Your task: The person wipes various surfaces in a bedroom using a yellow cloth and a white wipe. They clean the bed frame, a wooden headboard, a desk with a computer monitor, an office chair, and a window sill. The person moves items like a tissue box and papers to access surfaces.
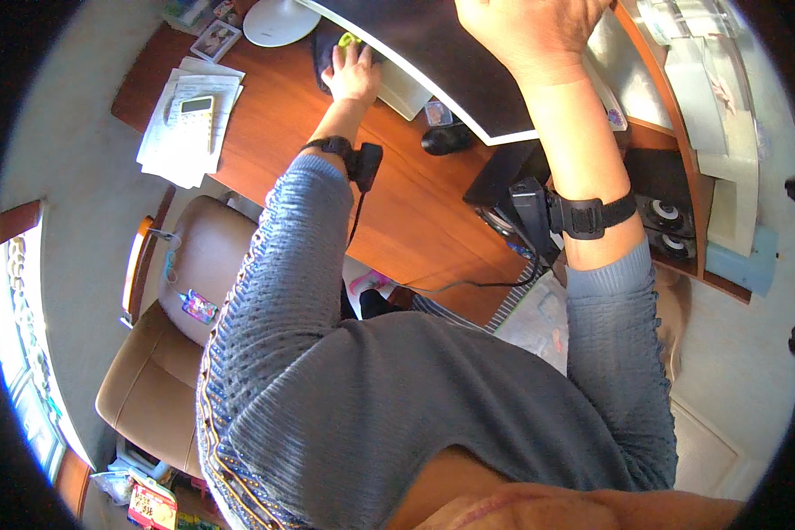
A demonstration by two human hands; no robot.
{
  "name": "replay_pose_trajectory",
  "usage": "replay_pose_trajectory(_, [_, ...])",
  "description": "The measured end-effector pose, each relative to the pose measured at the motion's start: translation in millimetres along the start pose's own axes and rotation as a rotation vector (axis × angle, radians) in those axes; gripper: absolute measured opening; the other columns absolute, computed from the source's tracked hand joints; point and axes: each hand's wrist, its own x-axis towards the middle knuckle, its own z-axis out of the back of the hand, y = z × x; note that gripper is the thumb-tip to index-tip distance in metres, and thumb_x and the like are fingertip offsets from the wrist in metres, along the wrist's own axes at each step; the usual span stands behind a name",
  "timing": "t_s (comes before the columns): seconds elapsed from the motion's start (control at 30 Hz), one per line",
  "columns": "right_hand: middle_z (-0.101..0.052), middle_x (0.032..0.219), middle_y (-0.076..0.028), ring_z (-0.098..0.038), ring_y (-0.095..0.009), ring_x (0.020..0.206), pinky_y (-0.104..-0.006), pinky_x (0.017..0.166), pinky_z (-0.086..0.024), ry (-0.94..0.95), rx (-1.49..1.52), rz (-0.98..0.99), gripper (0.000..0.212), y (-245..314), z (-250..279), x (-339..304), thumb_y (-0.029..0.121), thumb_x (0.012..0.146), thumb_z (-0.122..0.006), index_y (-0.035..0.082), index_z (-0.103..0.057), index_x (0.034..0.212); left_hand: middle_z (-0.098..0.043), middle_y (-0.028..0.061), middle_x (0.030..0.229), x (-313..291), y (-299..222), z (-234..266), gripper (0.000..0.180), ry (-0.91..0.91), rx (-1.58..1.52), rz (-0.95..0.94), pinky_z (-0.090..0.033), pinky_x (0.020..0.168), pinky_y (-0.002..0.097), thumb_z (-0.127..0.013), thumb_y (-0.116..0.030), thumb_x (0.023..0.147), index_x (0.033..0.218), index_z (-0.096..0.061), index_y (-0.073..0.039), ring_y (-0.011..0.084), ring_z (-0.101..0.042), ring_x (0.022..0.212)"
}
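My left hand [354,76] reaches over the wooden desk with its fingers stretched out and apart. Its fingertips are by a small yellow-green thing [349,41] on a dark, flat item [321,60]; whether they touch the green thing is hard to see. To the right of that hand is a large monitor [424,53] with a dark screen and a white frame. My right hand [539,35] is raised in front of the monitor, and the picture's top edge cuts off its fingers. Each forearm wears a black strap with a small device.
Papers [172,128] with a calculator [197,119] lie at the desk's left. A white round base [280,21] stands behind. Below the monitor sit a black computer mouse [446,139] and a dark box [502,177]. A brown chair [155,371] is at left; a black cable [468,284] hangs nearby.
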Motion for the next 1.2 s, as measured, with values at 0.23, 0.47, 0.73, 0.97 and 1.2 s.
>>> replay_pose_trajectory(0.23, [-0.054,0.141,-0.021,-0.049,-0.038,0.129,-0.0504,0.107,-0.035,0.007,0.010,-0.001,0.068,5.2,3.4,4.9,0.026,0.080,-0.074,0.002,-0.055,0.141,-0.036,0.0012,0.161,-59.7,-17.7,10.5,0.047,0.250,0.087,-0.309,-0.022,0.115,0.0660,-0.049,-0.025,0.099,0.145,-0.053,-0.028,0.0310,-0.021,0.154])
replay_pose_trajectory(0.47, [-0.053,0.143,-0.022,-0.050,-0.040,0.129,-0.0513,0.108,-0.035,0.003,-0.020,0.008,0.068,8.5,4.3,9.8,0.029,0.082,-0.070,0.001,-0.054,0.142,-0.043,0.0011,0.156,-27.5,32.3,33.3,0.044,0.123,0.149,-0.297,-0.029,0.116,0.0570,-0.049,-0.025,0.099,0.143,-0.055,-0.029,0.0302,-0.028,0.151])
replay_pose_trajectory(0.73, [-0.054,0.143,-0.022,-0.049,-0.040,0.130,-0.0518,0.109,-0.034,0.008,-0.047,0.022,0.068,7.9,6.7,7.5,0.028,0.082,-0.070,-0.001,-0.053,0.142,-0.038,0.0050,0.161,10.7,80.4,54.6,0.051,0.055,0.202,-0.108,-0.031,0.115,0.0571,-0.055,-0.036,0.100,0.150,-0.048,-0.026,0.0325,-0.029,0.151])
replay_pose_trajectory(0.97, [-0.056,0.143,-0.010,-0.050,-0.029,0.131,-0.0459,0.106,-0.035,-0.041,-0.095,0.054,0.064,-2.8,-9.6,-0.5,0.042,0.084,-0.074,0.015,-0.060,0.139,-0.037,0.0058,0.159,-28.0,107.0,69.8,0.055,0.004,0.261,0.027,-0.036,0.112,0.0567,-0.057,-0.036,0.099,0.151,-0.044,-0.026,0.0356,-0.032,0.148])
replay_pose_trajectory(1.2, [-0.059,0.139,-0.012,-0.053,-0.030,0.128,-0.0464,0.104,-0.038,-0.082,-0.067,0.051,0.060,-1.5,-5.7,-1.0,0.034,0.085,-0.075,0.012,-0.061,0.138,-0.040,0.0115,0.157,-43.8,132.3,82.4,0.057,-0.079,0.254,0.070,-0.035,0.112,0.0568,-0.060,-0.034,0.096,0.150,-0.046,-0.021,0.0405,-0.032,0.147])
